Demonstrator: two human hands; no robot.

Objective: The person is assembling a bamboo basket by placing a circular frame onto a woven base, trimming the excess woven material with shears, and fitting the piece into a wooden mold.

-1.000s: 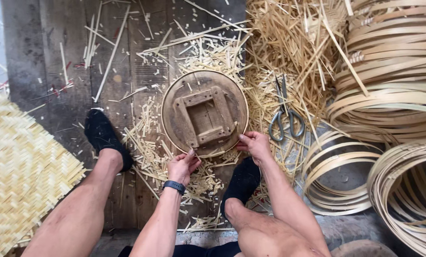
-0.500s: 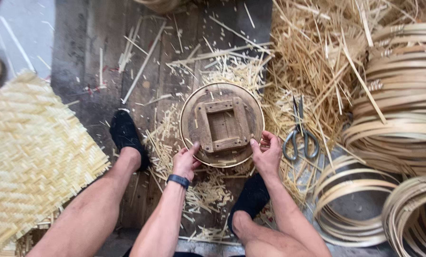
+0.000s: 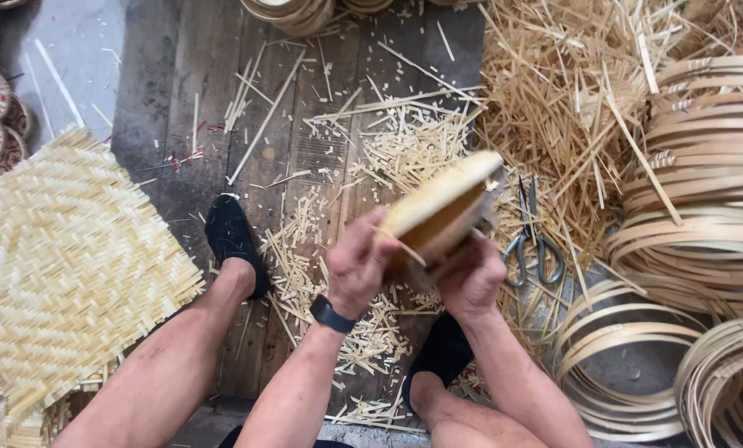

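Between the fingers (image 3: 370, 249) sits a round pale-yellow bamboo tray (image 3: 438, 207), cream on its face and a deeper honey tone along its rim. On the wrist below the left fingers is a black wristband (image 3: 332, 314). Under the fingers, the dark grey-brown wooden floor (image 3: 180, 99) is flecked with straw-yellow bamboo offcuts (image 3: 405, 141). Just right of the fingers lie scissors with dull grey metal handles (image 3: 537, 245). Further right are tan coiled bamboo hoops (image 3: 703, 166), streaked light and dark brown. Far left of the fingers spreads a golden woven bamboo mat (image 3: 64, 257) in a herringbone pattern. Both shoes (image 3: 230, 236) are black.
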